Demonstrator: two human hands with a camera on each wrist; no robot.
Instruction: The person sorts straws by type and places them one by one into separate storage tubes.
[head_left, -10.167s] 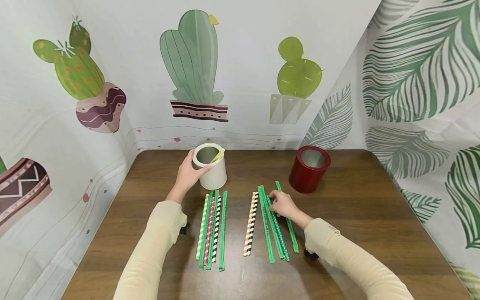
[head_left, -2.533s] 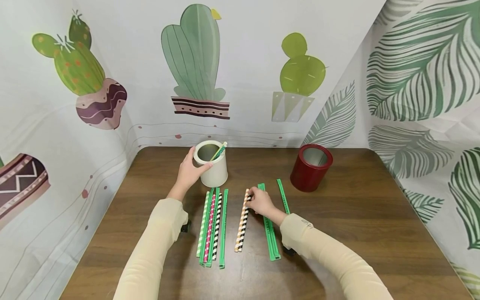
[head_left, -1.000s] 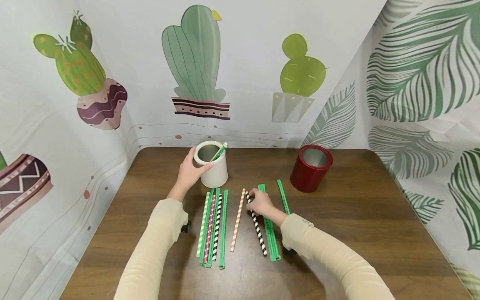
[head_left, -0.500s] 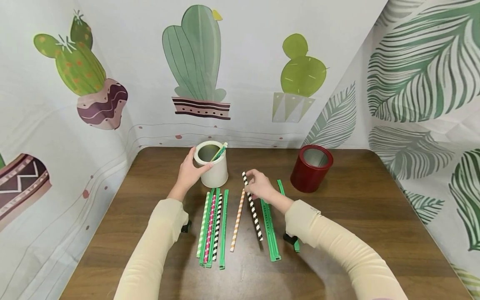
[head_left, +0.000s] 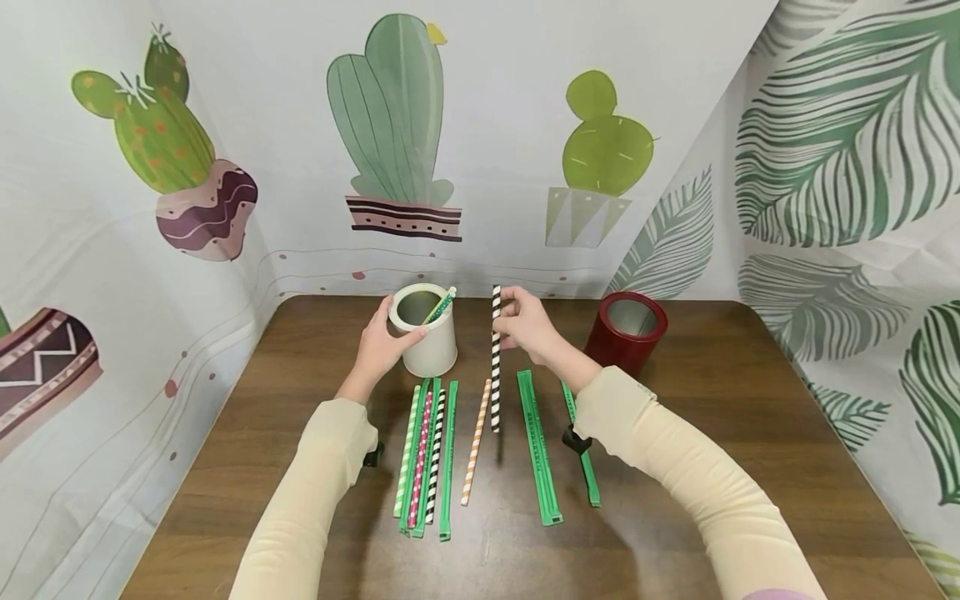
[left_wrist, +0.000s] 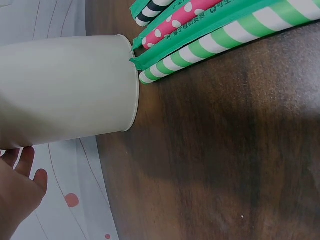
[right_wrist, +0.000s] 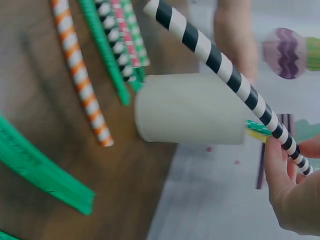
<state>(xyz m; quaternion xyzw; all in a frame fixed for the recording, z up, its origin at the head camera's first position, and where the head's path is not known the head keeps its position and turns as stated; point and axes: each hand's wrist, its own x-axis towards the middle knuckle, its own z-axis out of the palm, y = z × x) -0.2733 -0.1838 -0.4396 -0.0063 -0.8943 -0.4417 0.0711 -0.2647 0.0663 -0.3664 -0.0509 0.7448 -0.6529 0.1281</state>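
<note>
My left hand (head_left: pixel 378 346) holds the white can (head_left: pixel 431 352) by its side near the rim, thumb in front; the left wrist view shows its fingertips against the wall. A yellow straw and a teal dotted straw (head_left: pixel 441 307) lean inside that can. To the right, my right hand (head_left: pixel 528 325) pinches a black-and-white striped paper straw (head_left: pixel 496 379) near its upper end. The straw hangs nearly upright above the table, right of the can. In the right wrist view, the striped straw (right_wrist: pixel 220 65) crosses in front of the can, held between thumb and fingers.
An orange striped straw (head_left: pixel 476 446) lies mid-table. Left of it is a row of several straws, including a pink dotted straw (head_left: pixel 420 458). Green wrapped straws (head_left: pixel 538 450) lie right, with another green packet (head_left: pixel 589 471) under the right wrist. A red can (head_left: pixel 626 337) stands back right.
The teal dotted straw went from the table into the white can. My right hand separated the black striped straw from the orange one, lifted it and moved it back, upright. The left hand stayed.
</note>
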